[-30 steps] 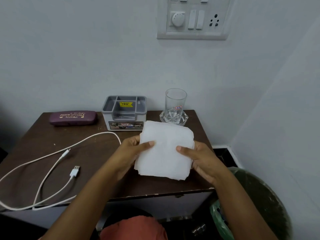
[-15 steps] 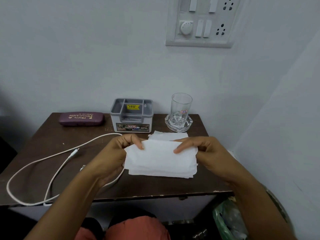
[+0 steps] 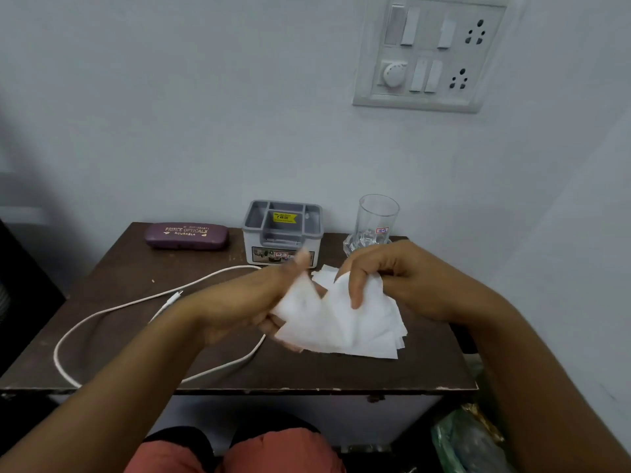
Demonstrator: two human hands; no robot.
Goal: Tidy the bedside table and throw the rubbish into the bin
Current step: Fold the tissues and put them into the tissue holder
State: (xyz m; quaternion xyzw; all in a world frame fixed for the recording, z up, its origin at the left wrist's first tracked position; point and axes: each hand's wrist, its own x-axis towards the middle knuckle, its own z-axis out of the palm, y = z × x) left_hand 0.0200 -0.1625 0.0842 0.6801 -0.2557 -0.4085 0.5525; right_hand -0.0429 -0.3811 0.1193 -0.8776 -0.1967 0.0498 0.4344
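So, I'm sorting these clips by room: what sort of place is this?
Most likely a bedroom corner at home: a small brown bedside table stands against a painted wall, holding a spectacle case and a charging cable, with a household switchboard above.

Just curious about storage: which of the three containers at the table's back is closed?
The purple spectacle case, leftmost; the grey organiser and the glass beside it are open-topped.

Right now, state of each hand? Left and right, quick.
Left hand: grips the left side of the white tissues, fingers underneath.
Right hand: pinches the same tissues from above, fingers curled over them.
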